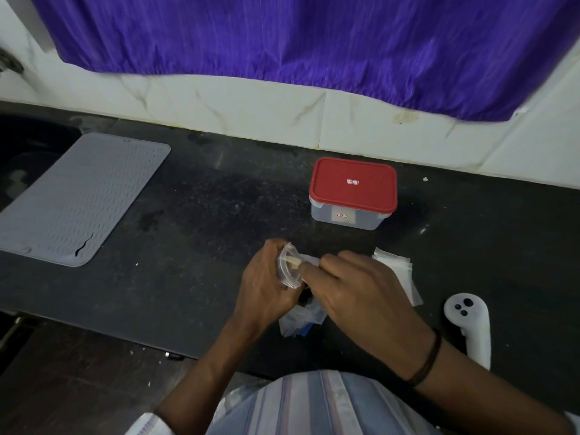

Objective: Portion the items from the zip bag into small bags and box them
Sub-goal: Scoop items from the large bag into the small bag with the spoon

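— Watching the small bag [290, 266] now: my left hand [266, 277] has its fingers curled round the open mouth, and my right hand [354, 287] pinches a pale item at that mouth, pushing it in. The pair sit just in front of the box [353, 196], toward me.

— How will the small bag handle?

— Thin clear film, I judge: almost weightless, soft, slippery, folding on itself if I let go of the rim. Best held at the rim edges, so the mouth stays wide. The item looks light and stiff; I can't tell what it is.

— And the zip bag?

— A crumpled clear bag [301, 321] lies under my hands, nearer me than the box, with something dark and a bit of blue inside. I take that for the zip bag. Spare flat bags [397, 268] are stacked to the right, in front of the box.

— Box ready?

— No. Its red lid [353, 185] is on; it needs lifting by the lid's edge.

— Surface and room?

— A dark speckled desk [204, 199], smooth, so film will slide on it. A grey ridged mat [81, 196] lies well left of the box, a white controller [470, 324] right and nearer me. Behind the box, white tile wall and a purple curtain [314, 36].
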A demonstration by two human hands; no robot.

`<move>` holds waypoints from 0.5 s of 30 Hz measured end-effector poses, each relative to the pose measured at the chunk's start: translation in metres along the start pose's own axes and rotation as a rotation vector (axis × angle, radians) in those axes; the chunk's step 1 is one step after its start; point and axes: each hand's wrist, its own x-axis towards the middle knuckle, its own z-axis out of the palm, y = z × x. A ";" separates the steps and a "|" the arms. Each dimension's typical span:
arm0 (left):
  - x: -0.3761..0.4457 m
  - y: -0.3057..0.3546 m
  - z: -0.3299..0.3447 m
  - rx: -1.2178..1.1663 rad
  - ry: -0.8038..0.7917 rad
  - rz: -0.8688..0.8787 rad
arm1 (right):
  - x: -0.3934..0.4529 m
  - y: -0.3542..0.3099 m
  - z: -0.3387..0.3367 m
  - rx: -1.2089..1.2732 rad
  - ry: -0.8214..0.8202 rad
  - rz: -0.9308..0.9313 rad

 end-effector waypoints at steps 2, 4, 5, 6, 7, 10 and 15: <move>0.001 -0.003 -0.002 0.006 0.027 -0.082 | -0.004 0.003 -0.001 0.005 0.104 0.022; 0.002 -0.007 -0.005 0.033 0.035 -0.155 | -0.012 0.009 0.000 0.060 0.183 0.117; 0.001 -0.008 -0.006 0.045 0.031 -0.191 | -0.018 0.012 0.004 0.091 0.185 0.180; 0.001 -0.009 -0.007 0.050 0.023 -0.235 | -0.023 0.016 0.008 0.131 0.152 0.246; 0.000 -0.010 -0.007 0.046 0.012 -0.284 | -0.028 0.018 0.014 0.182 0.096 0.310; -0.007 -0.014 -0.004 0.052 -0.039 -0.407 | -0.042 0.018 0.041 0.220 -0.101 0.408; -0.008 -0.015 0.001 0.073 -0.131 -0.517 | -0.041 0.012 0.071 0.097 -0.312 0.369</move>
